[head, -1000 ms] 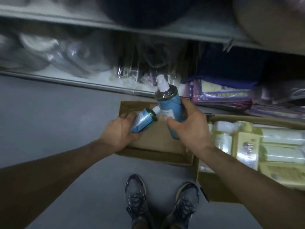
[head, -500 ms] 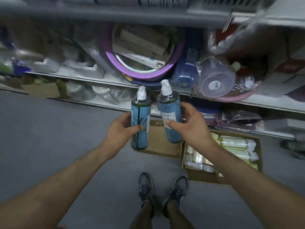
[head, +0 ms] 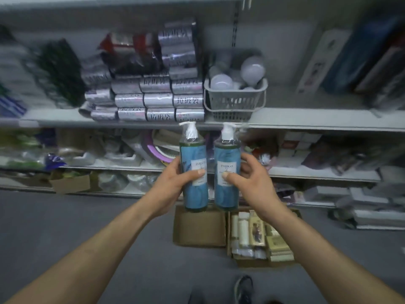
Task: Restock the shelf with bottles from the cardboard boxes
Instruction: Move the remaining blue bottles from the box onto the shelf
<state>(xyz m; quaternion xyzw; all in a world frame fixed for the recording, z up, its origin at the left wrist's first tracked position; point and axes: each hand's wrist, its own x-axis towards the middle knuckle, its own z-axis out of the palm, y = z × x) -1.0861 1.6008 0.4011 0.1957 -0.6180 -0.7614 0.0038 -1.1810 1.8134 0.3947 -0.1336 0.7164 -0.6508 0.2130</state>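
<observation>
Head view: the left grip (head: 173, 183) is wrapped round the left bottle (head: 194, 154) and the right grip (head: 252, 183) round the right bottle (head: 226, 154). Both bottles are upright, side by side, in front of the shelf (head: 306, 119) and above the cardboard boxes (head: 199, 227) on the floor. A free spot seems to lie right of the basket (head: 234, 102). Set each base flat, label facing near, and let go only once it is steady.

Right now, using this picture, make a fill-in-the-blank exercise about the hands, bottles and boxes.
1. The left hand holds a blue bottle with a ____ pump.
2. The right hand holds a second bottle, so ____ bottles are held.
3. The basket on the shelf holds light ____.
4. The left box on the floor is ____.
Answers: white, two, bulbs, empty
</observation>
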